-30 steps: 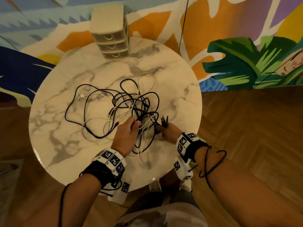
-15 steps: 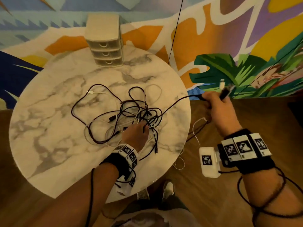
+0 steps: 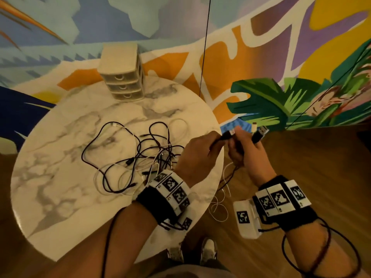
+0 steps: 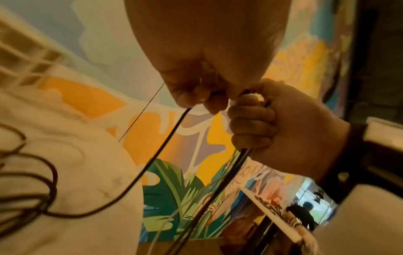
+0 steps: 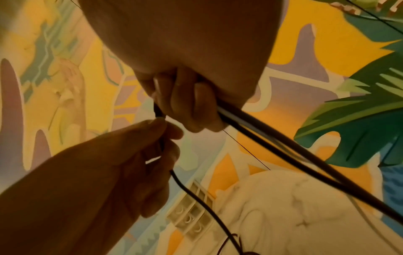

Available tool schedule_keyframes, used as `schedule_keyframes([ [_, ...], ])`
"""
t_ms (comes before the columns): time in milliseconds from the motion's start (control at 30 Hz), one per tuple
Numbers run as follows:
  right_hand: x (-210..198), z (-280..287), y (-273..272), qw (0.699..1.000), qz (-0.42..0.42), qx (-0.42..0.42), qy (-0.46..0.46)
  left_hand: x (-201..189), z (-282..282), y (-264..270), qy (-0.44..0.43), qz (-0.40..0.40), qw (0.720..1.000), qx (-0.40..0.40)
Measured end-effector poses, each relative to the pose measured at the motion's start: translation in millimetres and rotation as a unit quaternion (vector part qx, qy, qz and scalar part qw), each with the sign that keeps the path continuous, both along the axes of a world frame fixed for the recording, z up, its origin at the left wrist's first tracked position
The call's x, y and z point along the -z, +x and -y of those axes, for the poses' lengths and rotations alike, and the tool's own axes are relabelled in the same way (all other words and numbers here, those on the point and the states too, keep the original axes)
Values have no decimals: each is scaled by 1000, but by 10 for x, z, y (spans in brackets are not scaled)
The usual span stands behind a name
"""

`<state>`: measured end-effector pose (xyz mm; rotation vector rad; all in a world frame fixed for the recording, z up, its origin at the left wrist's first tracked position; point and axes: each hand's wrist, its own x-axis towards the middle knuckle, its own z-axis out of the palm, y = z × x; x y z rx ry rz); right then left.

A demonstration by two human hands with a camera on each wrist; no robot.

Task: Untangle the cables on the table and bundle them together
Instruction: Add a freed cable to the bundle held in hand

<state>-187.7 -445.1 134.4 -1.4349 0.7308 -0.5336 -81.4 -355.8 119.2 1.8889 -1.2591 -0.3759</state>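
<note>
Mid-untangle, collecting ends. L hand [image 3: 197, 152] pinching black plug [image 3: 227, 135]; R hand [image 3: 244, 149] fisted round gathered cables [image 4: 231, 174] at table [image 3: 50, 189] edge, 3 o'clock. Tangle [image 3: 138, 157] at centre. Next: likely pass plug to R fist, w/o snagging.

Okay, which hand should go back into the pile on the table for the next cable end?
Probably the left hand. It hangs over the table's edge beside the tangled cables and pinches only one black plug. The right hand is off the table over the floor, gripping the gathered cable ends.
</note>
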Motion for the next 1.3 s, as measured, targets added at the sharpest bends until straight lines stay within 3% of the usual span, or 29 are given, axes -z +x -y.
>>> schedule_keyframes([
  [67,52,-4,-32,998,10,-6,-54,8,36,-78,-6,-42,998,-44],
  [267,206,59,-93,998,-6,-51,-23,39,-26,-317,-6,49,999,16],
  [367,234,135,-154,997,-45,-58,-28,33,-99,-174,-37,84,994,-54],
  [433,230,124,-152,991,-73,-102,-41,-24,-41,-72,-42,42,997,-53],
  [533,236,101,-115,987,-60,-144,-28,-136,117,-33,19,-11,999,23],
  [633,299,122,-102,984,-51,-169,-25,-193,169,-32,21,-67,997,26],
  [800,305,112,-58,982,-35,-180,-52,-218,174,-80,-18,-206,978,-22],
  [867,338,96,-4,981,-35,-184,-53,-226,180,-117,-47,-229,972,-36],
  [967,407,57,115,987,-3,-158,27,-206,146,-164,-66,-238,968,-38],
  [1100,399,-46,188,989,45,-119,71,-122,22,-109,-116,-265,950,-115],
  [1167,375,-68,195,994,47,-59,84,72,-68,-103,-46,-282,948,-137],
  [1267,403,-43,160,986,65,23,153,587,-269,-252,162,-401,901,-16],
  [1300,426,-22,132,982,63,30,175,787,-367,-294,209,-390,896,14],
])
